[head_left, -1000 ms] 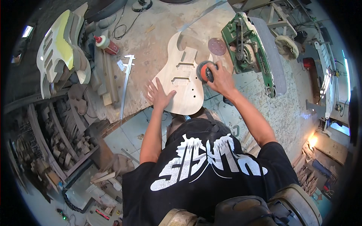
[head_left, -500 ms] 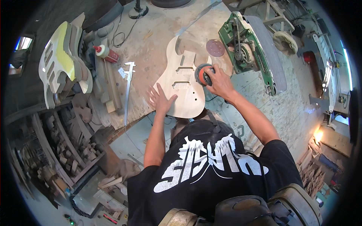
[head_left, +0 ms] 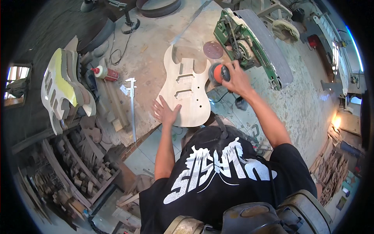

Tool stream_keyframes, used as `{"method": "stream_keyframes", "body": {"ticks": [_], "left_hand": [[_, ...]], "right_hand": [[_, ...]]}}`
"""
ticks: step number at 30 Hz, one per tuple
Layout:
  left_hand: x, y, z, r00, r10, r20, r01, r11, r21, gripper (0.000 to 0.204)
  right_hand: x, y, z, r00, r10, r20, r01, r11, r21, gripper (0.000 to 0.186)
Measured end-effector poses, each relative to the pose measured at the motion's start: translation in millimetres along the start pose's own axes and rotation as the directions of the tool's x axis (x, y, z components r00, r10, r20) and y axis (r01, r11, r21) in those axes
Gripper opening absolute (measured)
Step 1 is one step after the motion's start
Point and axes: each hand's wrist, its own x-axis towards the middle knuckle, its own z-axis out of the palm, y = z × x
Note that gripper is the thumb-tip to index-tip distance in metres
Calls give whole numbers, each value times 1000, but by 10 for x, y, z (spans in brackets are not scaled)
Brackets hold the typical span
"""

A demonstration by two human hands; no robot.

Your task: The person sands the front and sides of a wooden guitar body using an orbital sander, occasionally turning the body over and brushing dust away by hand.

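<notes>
A pale bare-wood electric guitar body [head_left: 191,111] lies flat on the workbench, with routed pockets and a few drilled holes. My left hand [head_left: 167,112] rests on its lower left edge, fingers spread. In my right hand [head_left: 237,80] is an orange and black sander [head_left: 219,73], gripped from the right side. The sander is tilted, its pad turned toward the right edge of the body, near the horn. I cannot tell whether the pad touches the wood. A dark cable trails below the sander. Just beyond it lies a round brown sanding disc [head_left: 213,50].
A green belt sander [head_left: 249,48] stands at the right of the bench. Toward the left lie a caliper [head_left: 132,103], a red and white bottle [head_left: 105,73] and wood strips [head_left: 116,103]. Stacked guitar bodies [head_left: 62,84] stand at far left, above a rack of wood offcuts [head_left: 74,167].
The sander has moved right, from over the body's edge to beside it, and tilted more. My left hand stays on the body. The whole view has shifted slightly.
</notes>
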Motion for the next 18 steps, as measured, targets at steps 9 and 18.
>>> {"method": "stream_keyframes", "body": {"ticks": [9,18], "left_hand": [[-1,-13,39,1000,8,-8,-9,1000,-28,128],[19,-33,52,1000,1,-21,0,1000,8,128]], "right_hand": [[-125,-48,269,990,-59,128,53,998,46,67],[407,255,195,997,2,82,-1,1000,-10,66]]}}
